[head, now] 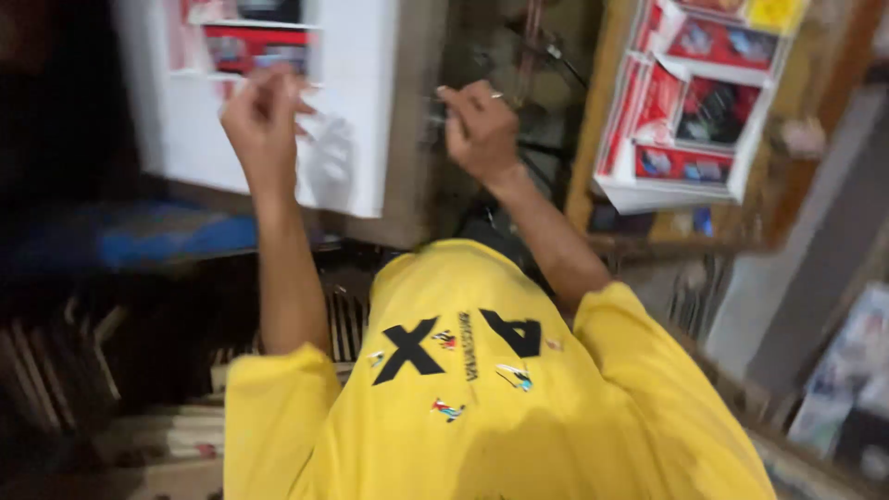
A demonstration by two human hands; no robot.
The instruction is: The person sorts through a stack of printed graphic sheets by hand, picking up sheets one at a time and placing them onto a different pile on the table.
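Hands raised | left hand point(262, 118) at white box point(356, 111) | right hand point(479, 130) fisted

A white board point(356, 139) stands on the far left, with red packets point(250, 46) showing through an opening at its top. A blue surface point(157, 236) lies below it, blurred. Nearer on the left, dark slats and a stack of flat pale things point(167, 435) sit low in shadow; what they are is hard to tell. On the far right a wooden frame point(593, 120) carries a tilted white rack of red and black packets point(694, 111), a yellow one point(776, 11) at its top. A grey upright point(815, 268) runs down the right side, and pale blurred packets point(847, 370) lie near the right edge.
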